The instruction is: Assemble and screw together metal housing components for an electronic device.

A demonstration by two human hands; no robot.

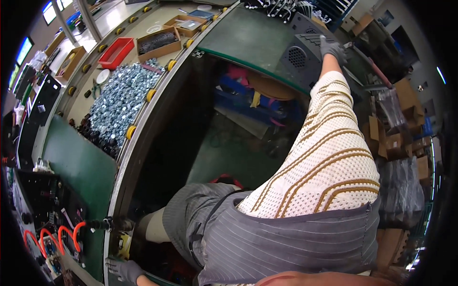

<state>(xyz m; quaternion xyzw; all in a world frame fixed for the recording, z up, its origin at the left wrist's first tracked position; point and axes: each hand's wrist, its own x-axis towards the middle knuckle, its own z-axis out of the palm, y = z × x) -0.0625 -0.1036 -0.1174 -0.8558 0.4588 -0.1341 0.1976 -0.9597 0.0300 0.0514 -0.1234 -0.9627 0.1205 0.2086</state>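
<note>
My right arm, in a white knit sleeve with brown stripes, stretches to the far right of the green bench. There my grey-gloved right hand (332, 49) is closed on the upper edge of a black metal casing (301, 59) with a round perforated vent. Part of its grip is hidden behind the casing and the hand. A similar black casing (305, 24) stands just behind it. At the lower left, my gloved left hand (124, 270) lies with fingers stretched out on the metal edge of the conveyor line, holding nothing.
A large heap of small silvery parts (119, 97) lies on the left line, near a red tray (116, 53) and a cardboard box (159, 44) of dark parts. An orange coiled hose (59, 240) hangs over a dark chassis. White cables (291, 7) lie far back; cartons (396, 143) stand right.
</note>
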